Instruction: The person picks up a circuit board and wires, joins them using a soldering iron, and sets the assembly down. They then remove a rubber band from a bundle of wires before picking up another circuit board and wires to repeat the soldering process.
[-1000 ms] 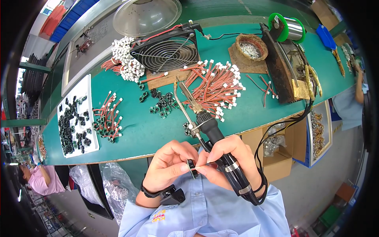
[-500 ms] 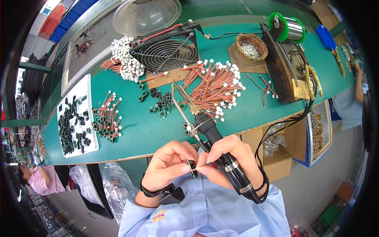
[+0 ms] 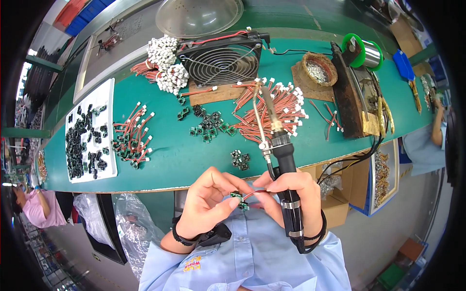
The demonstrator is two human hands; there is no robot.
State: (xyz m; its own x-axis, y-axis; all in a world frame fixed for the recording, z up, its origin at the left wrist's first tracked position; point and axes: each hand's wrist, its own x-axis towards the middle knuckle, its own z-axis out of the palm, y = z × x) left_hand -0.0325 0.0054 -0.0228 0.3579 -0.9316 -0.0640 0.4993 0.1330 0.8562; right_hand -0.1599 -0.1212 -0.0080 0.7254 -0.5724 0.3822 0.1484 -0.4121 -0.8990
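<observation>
My left hand [image 3: 206, 201] pinches a small green circuit board [image 3: 240, 200] with black parts between thumb and fingertips, just in front of my shirt. In my right hand [image 3: 296, 194] is a black soldering iron [image 3: 284, 157] with a thin metal feed tube alongside it, its tip pointing away over the table. The right fingertips are also on a red and dark wire [image 3: 254, 192] that runs to the board; whether it is joined there I cannot tell. Beyond my hands sits a small cluster of boards [image 3: 240, 159], and past it a pile of red wires with white connectors [image 3: 272, 109].
A white tray [image 3: 110, 160] of dark boards and a bunch of wired boards [image 3: 133, 136] lie left. Behind are a black fan [image 3: 221, 63] and bundled white connectors [image 3: 165, 58]. At right stand a round solder-bit bowl [image 3: 310, 57], an iron stand [image 3: 347, 97] and a solder spool [image 3: 361, 52].
The soldering iron has swung more upright and its tip has shifted right. The board has turned to show its green face, and more wire shows between my hands.
</observation>
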